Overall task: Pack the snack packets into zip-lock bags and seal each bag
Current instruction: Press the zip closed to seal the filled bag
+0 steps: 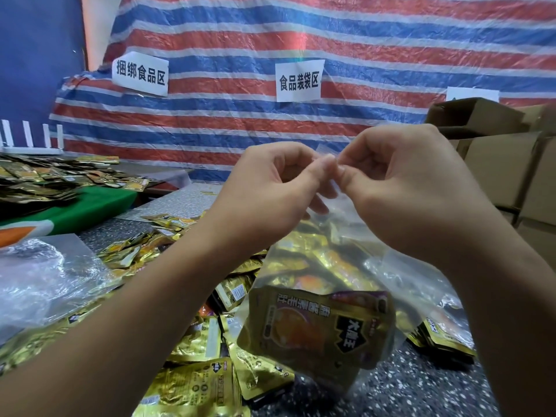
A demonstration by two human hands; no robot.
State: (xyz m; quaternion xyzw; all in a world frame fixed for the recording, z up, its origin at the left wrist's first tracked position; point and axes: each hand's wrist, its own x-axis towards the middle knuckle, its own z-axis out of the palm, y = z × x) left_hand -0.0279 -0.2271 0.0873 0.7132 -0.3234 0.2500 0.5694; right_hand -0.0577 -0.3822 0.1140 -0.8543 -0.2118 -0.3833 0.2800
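Two hands (pixel 264 188) (pixel 400 188); one filled zip-lock bag (pixel 316 296); three paper signs (pixel 298 81).

A red, white and blue striped plastic tarpaulin (pixel 301 34) hung behind the speckled grey worktop (pixel 421 386), with white paper signs (pixel 298 81) stuck on it. Brown cardboard boxes (pixel 505 164) stood stacked at the right; a green cloth (pixel 90 206) lay left.

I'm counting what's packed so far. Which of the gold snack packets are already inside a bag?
Only the packets inside the clear zip-lock bag whose top the left hand and right hand pinch; the loose packets lie bare on the table.
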